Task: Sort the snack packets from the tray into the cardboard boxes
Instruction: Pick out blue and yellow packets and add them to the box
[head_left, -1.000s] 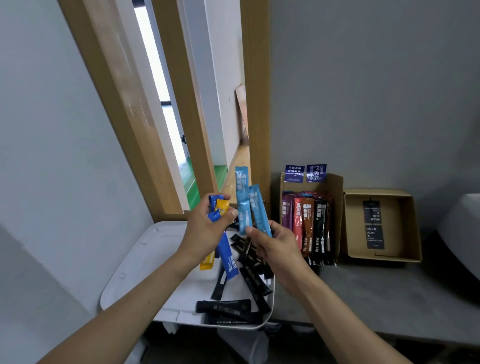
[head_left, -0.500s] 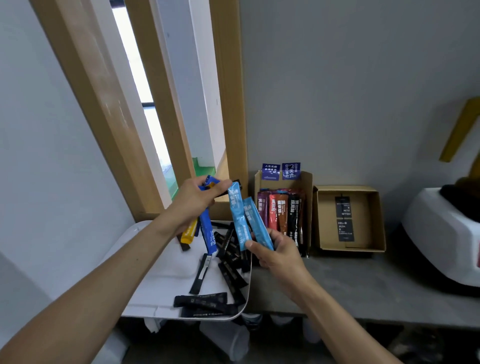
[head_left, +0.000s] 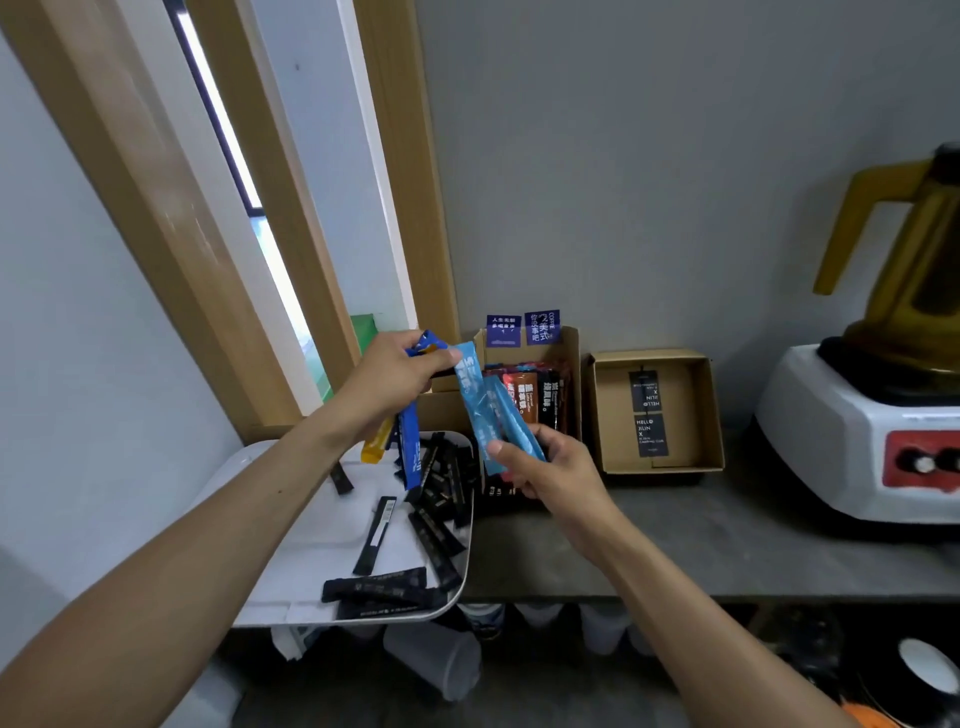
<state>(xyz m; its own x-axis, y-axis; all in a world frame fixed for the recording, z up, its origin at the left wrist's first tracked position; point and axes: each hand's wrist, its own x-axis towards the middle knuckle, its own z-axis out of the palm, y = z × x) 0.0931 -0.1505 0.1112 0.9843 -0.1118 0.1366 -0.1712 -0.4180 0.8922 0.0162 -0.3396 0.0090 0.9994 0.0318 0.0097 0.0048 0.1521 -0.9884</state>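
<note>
Head camera: left hand (head_left: 393, 375) grips a dark-blue stick packet (head_left: 411, 449) and a yellow stick packet (head_left: 376, 445) above white plastic tray (head_left: 311, 551); right hand (head_left: 557, 474) pinches two light-blue stick packets (head_left: 485, 411), brown cardboard box (head_left: 511, 356) just behind it

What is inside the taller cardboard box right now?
Upright red-brown and black packets stand in the taller box, two blue cards behind. The right hand and its light-blue packets cover their lower ends.

Two bare forearms, uncovered along their whole visible length behind the left grip (head_left: 387, 376) and the right grip (head_left: 558, 475). A small dark spot marks the left forearm (head_left: 249, 514).
</note>
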